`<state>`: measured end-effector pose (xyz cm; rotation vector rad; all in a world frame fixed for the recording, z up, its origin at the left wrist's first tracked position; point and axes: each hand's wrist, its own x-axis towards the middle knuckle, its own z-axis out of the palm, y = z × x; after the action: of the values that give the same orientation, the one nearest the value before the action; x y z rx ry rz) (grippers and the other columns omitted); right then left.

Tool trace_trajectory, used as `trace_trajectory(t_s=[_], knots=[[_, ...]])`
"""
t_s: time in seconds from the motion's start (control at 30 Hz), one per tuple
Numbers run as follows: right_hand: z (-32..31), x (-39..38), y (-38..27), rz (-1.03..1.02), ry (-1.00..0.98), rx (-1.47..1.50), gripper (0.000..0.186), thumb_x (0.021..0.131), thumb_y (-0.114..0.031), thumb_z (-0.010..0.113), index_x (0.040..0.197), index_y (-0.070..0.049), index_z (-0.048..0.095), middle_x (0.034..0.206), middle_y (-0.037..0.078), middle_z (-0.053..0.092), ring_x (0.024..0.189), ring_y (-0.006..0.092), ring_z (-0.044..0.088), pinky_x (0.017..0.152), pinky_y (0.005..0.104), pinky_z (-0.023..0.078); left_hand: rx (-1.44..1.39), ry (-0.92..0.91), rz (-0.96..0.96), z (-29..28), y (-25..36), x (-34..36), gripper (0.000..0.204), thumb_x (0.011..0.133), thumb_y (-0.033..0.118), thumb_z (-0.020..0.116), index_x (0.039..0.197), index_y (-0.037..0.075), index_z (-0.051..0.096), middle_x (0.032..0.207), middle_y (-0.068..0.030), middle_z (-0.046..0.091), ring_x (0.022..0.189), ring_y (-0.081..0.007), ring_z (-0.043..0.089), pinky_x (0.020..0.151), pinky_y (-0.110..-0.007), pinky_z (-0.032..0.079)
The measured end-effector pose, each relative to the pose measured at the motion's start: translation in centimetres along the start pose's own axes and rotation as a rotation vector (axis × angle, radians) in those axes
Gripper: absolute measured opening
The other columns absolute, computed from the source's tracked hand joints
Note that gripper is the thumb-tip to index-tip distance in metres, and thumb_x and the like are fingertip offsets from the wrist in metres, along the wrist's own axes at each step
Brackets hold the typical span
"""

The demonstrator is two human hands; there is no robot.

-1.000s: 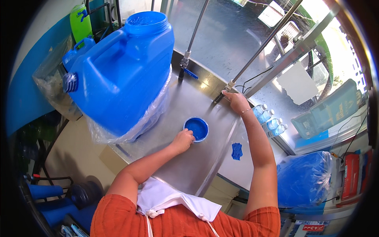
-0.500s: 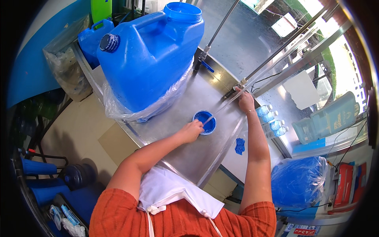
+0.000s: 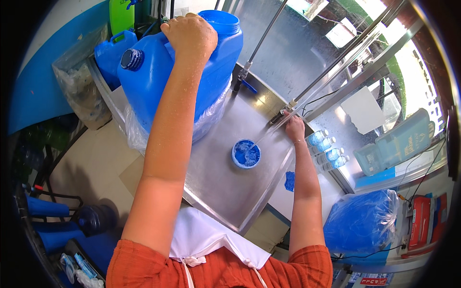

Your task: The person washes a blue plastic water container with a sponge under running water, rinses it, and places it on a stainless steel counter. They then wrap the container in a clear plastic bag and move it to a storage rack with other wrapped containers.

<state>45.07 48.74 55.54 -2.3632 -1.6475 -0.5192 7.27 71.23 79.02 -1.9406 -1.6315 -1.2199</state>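
At the left a small blue jerrican (image 3: 110, 57) stands beside the big blue jug (image 3: 220, 72), which sits on the steel counter (image 3: 213, 173) with a clear plastic bag (image 3: 137, 124) around its lower part. The person's left hand (image 3: 191, 37) lies over the jug's top, between the dark-blue capped spout (image 3: 132, 59) and the wide open mouth (image 3: 221, 18); its fingers bend over the far side, and whether they are clamped cannot be told. The jug looks stiff-walled and bulky, probably light if empty, heavy and top-swinging if full; that top is the likely hold, with a palm under the base, since wet plastic and loose bag may slip.

Right of it, the round blue vessel (image 3: 246, 166) rests on the counter, a clear stream (image 3: 283, 124) frothing into it. It seems light and rigid, best held by its outer wall and kept level. Farther right, the right hand (image 3: 295, 127) has its fingers against the dark valve (image 3: 275, 117); their closure cannot be told. Clear bottles (image 3: 328, 151) stand near that wrist.
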Motion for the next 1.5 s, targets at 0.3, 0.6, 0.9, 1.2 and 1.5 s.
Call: trace_trajectory(t_s=[0.3, 0.6, 0.9, 1.2, 1.5], knots=[[0.6, -1.2, -0.9, 0.100, 0.121, 0.223, 0.050, 0.076, 0.001, 0.052, 0.120, -0.021, 0.061, 0.089, 0.012, 0.064, 0.090, 0.0327, 0.060, 0.084, 0.0424, 0.047, 0.008, -0.058, 0.132, -0.5, -0.8, -1.2, 0.026, 0.087, 0.018, 0.049, 0.096, 0.002, 0.068, 0.097, -0.0151, 0.069, 0.096, -0.0321, 0.065, 0.087, -0.049, 0.044], [-0.6, -5.5, -8.8, 0.064, 0.167, -0.223, 0.054, 0.083, -0.025, 0.065, 0.135, -0.021, 0.053, 0.142, 0.017, 0.040, 0.141, 0.0394, 0.025, 0.105, 0.0698, 0.022, -0.064, -0.123, 0.287, -2.2, -2.0, -1.8, 0.024, 0.086, 0.016, 0.057, 0.102, 0.001, 0.067, 0.098, -0.0152, 0.068, 0.097, -0.0298, 0.065, 0.088, -0.044, 0.044], [1.6, -14.1, -16.5, 0.036, -0.062, 0.269, 0.023, 0.082, -0.011, 0.060, 0.104, -0.005, 0.065, 0.097, 0.012, 0.060, 0.095, 0.0328, 0.058, 0.096, 0.0465, 0.041, -0.292, -0.195, 0.558, -3.7, -3.8, -2.7, 0.029, 0.082, 0.010, 0.058, 0.109, 0.003, 0.065, 0.098, -0.0139, 0.067, 0.098, -0.0286, 0.064, 0.085, -0.044, 0.046], [-4.2, -10.5, -15.5, 0.426, -0.059, 0.287, 0.033, 0.091, -0.016, 0.059, 0.117, 0.004, 0.057, 0.102, 0.022, 0.057, 0.097, 0.0399, 0.057, 0.085, 0.0443, 0.047, -0.659, -0.325, 0.822, -5.6, -6.5, -2.5, 0.039, 0.074, 0.002, 0.062, 0.114, 0.003, 0.063, 0.101, -0.0143, 0.066, 0.101, -0.0306, 0.061, 0.087, -0.043, 0.044], [-7.5, -16.6, -16.6, 0.721, 0.526, 0.719, 0.026, 0.095, -0.018, 0.049, 0.108, 0.001, 0.060, 0.102, 0.019, 0.065, 0.098, 0.0356, 0.061, 0.082, 0.0460, 0.052, -1.029, -0.396, 1.027, -5.6, -8.5, -1.3, 0.038, 0.070, -0.003, 0.062, 0.108, -0.001, 0.065, 0.097, -0.0161, 0.066, 0.098, -0.0323, 0.062, 0.091, -0.043, 0.042]])
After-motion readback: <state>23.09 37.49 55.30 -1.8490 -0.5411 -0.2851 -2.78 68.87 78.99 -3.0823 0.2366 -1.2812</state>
